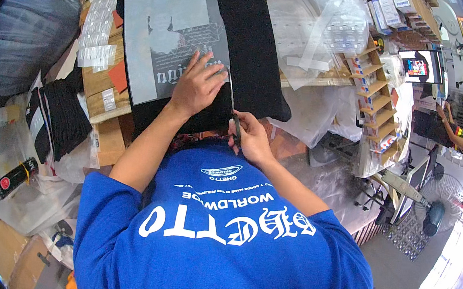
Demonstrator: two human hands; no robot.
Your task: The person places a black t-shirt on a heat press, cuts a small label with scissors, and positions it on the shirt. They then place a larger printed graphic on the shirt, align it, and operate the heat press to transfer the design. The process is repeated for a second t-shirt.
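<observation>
While the left hand [195, 85] lies flat, fingers spread, on the grey transfer sheet [167, 32] atop the black shirt [253, 60], the right hand [251, 138] grips scissors [236, 128] — blades at the sheet's lower right edge.

Cluttered workshop: wooden table [110, 107], stepped shelf rack [378, 99], floor fan [437, 207], tiled floor [400, 275].

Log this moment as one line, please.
left hand: flat on grey transfer sheet | right hand: holds dark tool at sheet edge | sheet on black garment
</observation>
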